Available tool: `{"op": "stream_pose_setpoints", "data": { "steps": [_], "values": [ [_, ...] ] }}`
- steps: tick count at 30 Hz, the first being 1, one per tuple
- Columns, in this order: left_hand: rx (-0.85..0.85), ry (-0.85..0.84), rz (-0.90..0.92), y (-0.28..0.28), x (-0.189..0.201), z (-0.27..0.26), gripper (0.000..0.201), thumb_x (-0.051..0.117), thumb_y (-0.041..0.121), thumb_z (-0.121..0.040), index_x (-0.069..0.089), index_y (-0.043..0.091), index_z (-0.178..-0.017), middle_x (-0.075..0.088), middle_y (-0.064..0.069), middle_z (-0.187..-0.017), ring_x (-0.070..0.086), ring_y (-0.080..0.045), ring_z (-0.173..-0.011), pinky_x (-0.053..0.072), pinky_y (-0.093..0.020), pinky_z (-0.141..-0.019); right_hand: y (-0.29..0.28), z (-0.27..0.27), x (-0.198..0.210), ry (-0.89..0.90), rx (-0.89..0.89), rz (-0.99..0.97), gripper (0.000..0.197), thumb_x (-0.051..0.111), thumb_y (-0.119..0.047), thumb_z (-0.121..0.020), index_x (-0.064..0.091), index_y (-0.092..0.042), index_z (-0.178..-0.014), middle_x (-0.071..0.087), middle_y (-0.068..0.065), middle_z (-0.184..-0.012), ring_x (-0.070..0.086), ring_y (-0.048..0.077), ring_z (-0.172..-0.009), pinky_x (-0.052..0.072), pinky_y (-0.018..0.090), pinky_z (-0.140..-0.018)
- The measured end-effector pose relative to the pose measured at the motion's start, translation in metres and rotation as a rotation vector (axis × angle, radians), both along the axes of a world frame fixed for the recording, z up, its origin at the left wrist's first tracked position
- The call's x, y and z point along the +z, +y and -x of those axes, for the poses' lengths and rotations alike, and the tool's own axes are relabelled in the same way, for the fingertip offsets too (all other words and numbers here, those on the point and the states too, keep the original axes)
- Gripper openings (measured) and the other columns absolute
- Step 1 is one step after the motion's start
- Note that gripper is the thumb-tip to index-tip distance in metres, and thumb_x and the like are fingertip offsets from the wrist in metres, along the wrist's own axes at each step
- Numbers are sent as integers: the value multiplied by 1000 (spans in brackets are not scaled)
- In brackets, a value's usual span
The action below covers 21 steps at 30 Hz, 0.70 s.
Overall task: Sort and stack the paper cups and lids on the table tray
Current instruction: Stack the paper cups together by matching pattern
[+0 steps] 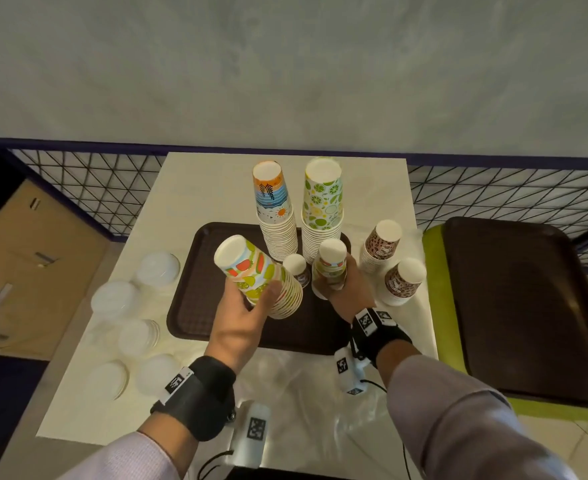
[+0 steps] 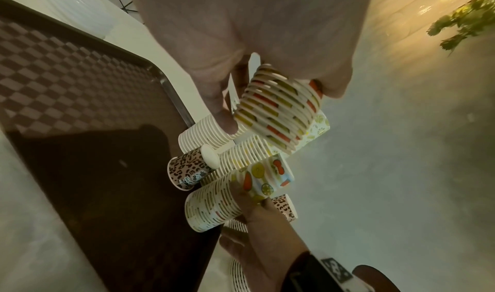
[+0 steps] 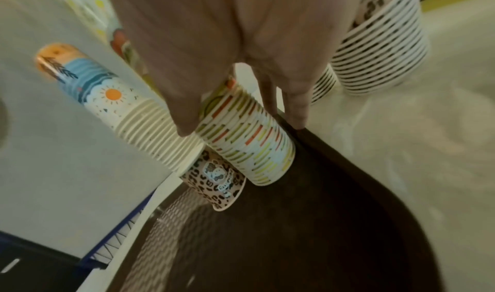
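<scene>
My left hand (image 1: 247, 306) grips a tilted stack of fruit-print cups (image 1: 261, 275) lifted above the brown tray (image 1: 195, 306); the same fruit-print stack (image 2: 281, 110) fills the left wrist view. My right hand (image 1: 346, 285) grips a second fruit-print stack (image 1: 330, 268), whose base meets the tray in the right wrist view (image 3: 249, 144). A single leopard-print cup (image 1: 297, 270) stands upside down between the two. Tall beach-print (image 1: 273, 209) and lime-print (image 1: 322, 209) stacks stand at the tray's back.
Two leopard-print stacks (image 1: 379, 247) (image 1: 403, 282) stand on the table right of the tray. Several piles of clear lids (image 1: 136, 317) lie to the left. A second brown tray (image 1: 527, 306) sits on a green seat at right. A wire fence (image 1: 95, 188) runs behind.
</scene>
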<state>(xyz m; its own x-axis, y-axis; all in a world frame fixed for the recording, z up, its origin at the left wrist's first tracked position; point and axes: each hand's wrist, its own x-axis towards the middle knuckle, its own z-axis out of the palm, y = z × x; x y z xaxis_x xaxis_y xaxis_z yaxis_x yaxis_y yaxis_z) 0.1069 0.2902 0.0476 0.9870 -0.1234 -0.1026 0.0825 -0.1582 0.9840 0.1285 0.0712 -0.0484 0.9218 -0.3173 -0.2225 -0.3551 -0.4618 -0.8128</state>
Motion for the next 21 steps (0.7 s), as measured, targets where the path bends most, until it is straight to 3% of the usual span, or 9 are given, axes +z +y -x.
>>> {"op": "stream_pose_setpoints", "data": {
  "steps": [2, 4, 7, 10, 12, 13, 15, 17, 21],
  "values": [
    [-27, -14, -3, -4, 5, -1, 40, 68, 47, -94, 48, 43, -128, 68, 34, -117, 64, 6, -114, 50, -8, -87, -6, 11, -2, 18, 6, -19, 98, 73, -61, -75, 26, -27, -154, 50, 1, -150, 48, 25, -138, 43, 45, -112],
    [-47, -43, -7, -8, 10, -4, 45, 73, 33, -89, 50, 38, -128, 69, 33, -115, 65, 6, -113, 50, -8, -86, -13, 28, 1, 27, -10, -36, 89, 73, -50, -83, 27, -27, -155, 44, 2, -154, 46, 23, -138, 43, 46, -112],
    [-89, -91, -24, -19, 20, -13, 50, 78, 14, -89, 55, 26, -131, 71, 19, -120, 66, 2, -115, 53, -13, -90, -24, 64, 4, 18, -67, -79, 57, 73, -34, -90, 48, -26, -141, 54, 1, -137, 60, 18, -114, 52, 31, -93],
    [-150, -161, -40, -39, 30, -28, 56, 81, 20, -87, 55, 25, -136, 68, 9, -130, 65, -7, -122, 55, -28, -100, -39, 95, -3, -29, -175, -29, 37, 74, -23, -90, 62, -21, -125, 61, 4, -122, 64, 11, -95, 48, 16, -76],
    [-156, -193, -53, -56, 31, -39, 55, 82, 29, -83, 56, 40, -130, 68, 10, -130, 65, -7, -122, 55, -36, -103, -51, 108, -5, -56, -260, 6, 31, 75, -18, -89, 64, -15, -118, 62, 6, -115, 62, 4, -87, 50, 19, -75],
    [-160, -207, -77, -64, 29, -44, 54, 82, 34, -82, 56, 42, -129, 67, 10, -130, 64, -7, -123, 54, -40, -105, -58, 112, -5, -56, -308, 17, 31, 75, -16, -88, 63, -13, -116, 62, 7, -113, 61, 4, -85, 54, 27, -76],
    [-169, -215, -145, -78, 21, -52, 63, 82, 44, -79, 54, 35, -135, 65, 11, -134, 61, -9, -126, 52, -46, -107, -73, 116, -7, -58, -392, 38, 35, 77, -14, -85, 60, -10, -115, 60, 11, -111, 60, 13, -84, 57, 42, -80],
    [-184, -227, -233, -87, 11, -59, 70, 81, 49, -77, 50, 33, -138, 61, 11, -136, 57, -11, -130, 51, -48, -107, -86, 115, -9, -54, -438, 44, 47, 79, -13, -82, 55, -8, -122, 56, 15, -117, 60, 23, -90, 55, 41, -80],
    [-217, -246, -339, -98, -6, -63, 68, 81, 47, -77, 52, 28, -135, 61, 6, -134, 56, -14, -127, 50, -47, -107, -106, 102, -14, 4, -427, 72, 79, 84, -18, -74, 43, -9, -141, 48, 14, -125, 51, 26, -105, 52, 43, -91]
  ]
}}
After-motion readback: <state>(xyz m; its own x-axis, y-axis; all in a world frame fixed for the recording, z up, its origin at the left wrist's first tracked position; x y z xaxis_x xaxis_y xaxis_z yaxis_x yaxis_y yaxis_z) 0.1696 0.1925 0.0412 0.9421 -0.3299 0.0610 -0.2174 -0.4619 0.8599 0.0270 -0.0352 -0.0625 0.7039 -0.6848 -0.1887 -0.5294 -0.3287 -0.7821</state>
